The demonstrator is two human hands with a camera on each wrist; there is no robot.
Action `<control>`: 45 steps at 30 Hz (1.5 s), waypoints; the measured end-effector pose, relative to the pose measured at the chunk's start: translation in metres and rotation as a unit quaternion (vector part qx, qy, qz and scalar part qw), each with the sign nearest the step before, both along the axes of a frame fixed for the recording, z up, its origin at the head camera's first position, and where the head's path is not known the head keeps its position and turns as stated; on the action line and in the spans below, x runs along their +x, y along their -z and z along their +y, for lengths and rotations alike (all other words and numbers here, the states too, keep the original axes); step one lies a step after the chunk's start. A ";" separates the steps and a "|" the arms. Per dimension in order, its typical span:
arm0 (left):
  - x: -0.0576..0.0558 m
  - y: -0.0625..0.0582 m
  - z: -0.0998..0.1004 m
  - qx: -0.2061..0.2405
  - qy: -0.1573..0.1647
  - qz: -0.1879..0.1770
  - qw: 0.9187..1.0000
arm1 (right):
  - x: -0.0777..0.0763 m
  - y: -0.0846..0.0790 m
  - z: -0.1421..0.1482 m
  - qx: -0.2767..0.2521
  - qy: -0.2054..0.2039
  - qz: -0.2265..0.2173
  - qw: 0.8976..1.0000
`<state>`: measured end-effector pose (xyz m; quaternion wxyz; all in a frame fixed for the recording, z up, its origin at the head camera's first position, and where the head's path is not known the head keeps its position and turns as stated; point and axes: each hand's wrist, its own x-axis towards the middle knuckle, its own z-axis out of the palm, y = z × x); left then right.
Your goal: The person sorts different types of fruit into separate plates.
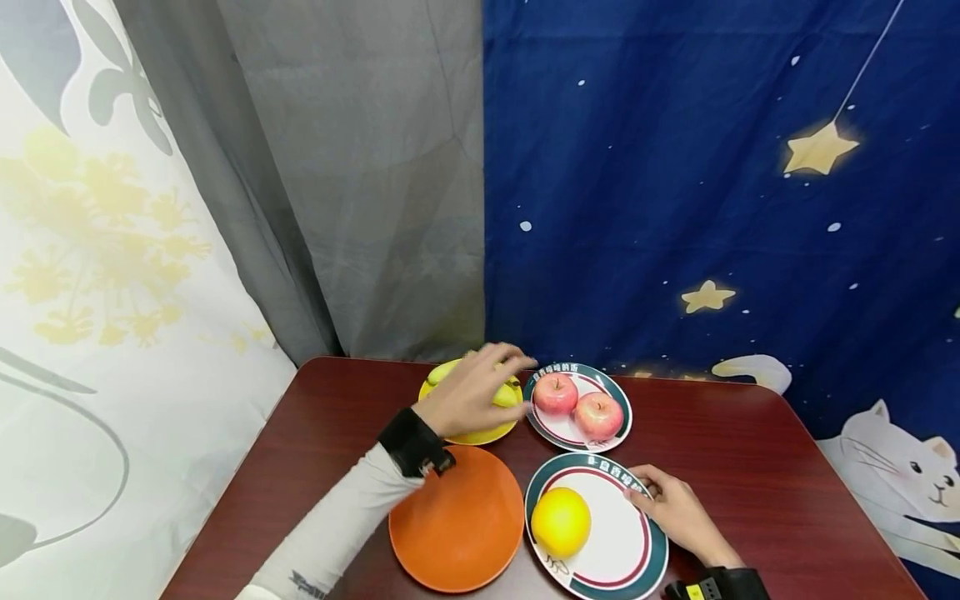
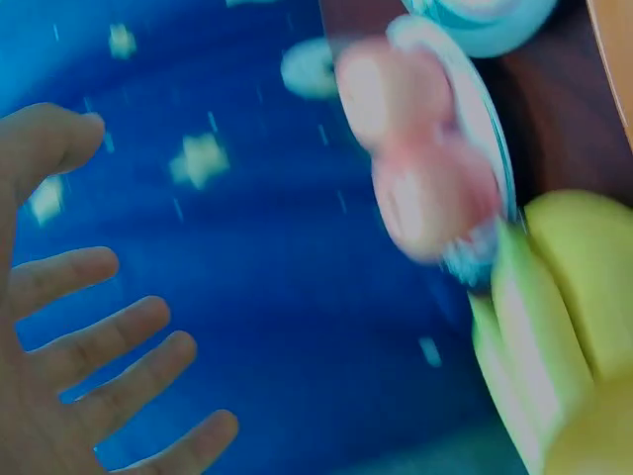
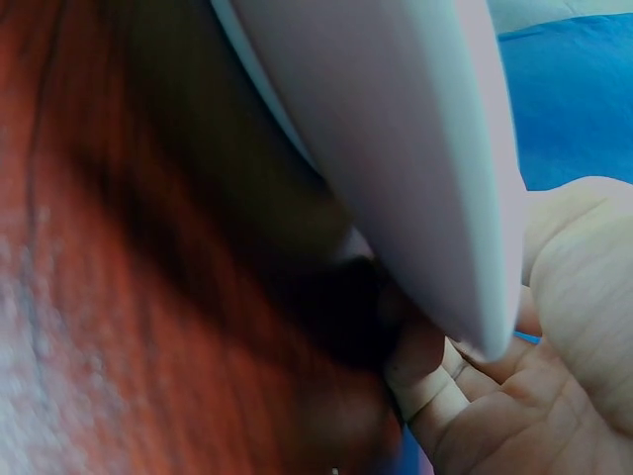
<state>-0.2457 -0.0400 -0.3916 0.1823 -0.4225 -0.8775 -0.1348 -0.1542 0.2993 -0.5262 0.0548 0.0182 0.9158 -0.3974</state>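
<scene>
My left hand (image 1: 476, 390) is over the yellow plate (image 1: 480, 436) with bananas (image 1: 508, 395), its fingers spread and nothing in them; it hides part of the fruit. In the left wrist view the bananas (image 2: 539, 336) lie off to the side of the fingers. My right hand (image 1: 678, 510) grips the right rim of a white plate with a green border (image 1: 615, 533), thumb on top. The right wrist view has fingers (image 3: 425, 381) under the rim of that plate (image 3: 425, 178). An orange (image 1: 560, 522) sits on its left part.
Left of the gripped plate lies a bare orange plate (image 1: 457, 533), partly under my left forearm. Behind it, two apples (image 1: 577, 406) rest on a smaller green-bordered plate (image 1: 540, 427). The dark red table (image 1: 720, 433) ends at the curtains (image 1: 600, 208).
</scene>
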 end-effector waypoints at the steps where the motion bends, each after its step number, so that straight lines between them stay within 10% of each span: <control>1: -0.008 0.000 -0.007 0.005 -0.015 0.003 1.000 | 0.000 0.000 0.000 0.000 0.001 0.000 1.000; 9: -0.052 0.045 -0.051 -0.015 -0.158 -0.037 0.987 | -0.001 0.003 -0.001 0.002 0.003 -0.003 1.000; 21: -0.045 0.112 -0.058 -0.053 -0.183 -0.075 0.979 | 0.000 0.003 -0.002 -0.004 0.004 0.004 1.000; 37: -0.035 0.114 -0.057 -0.005 -0.168 -0.128 0.977 | 0.000 0.001 -0.002 0.001 0.002 0.005 1.000; 45: -0.035 0.078 -0.040 0.032 -0.154 -0.125 0.980 | 0.000 0.001 0.000 0.006 0.001 0.005 1.000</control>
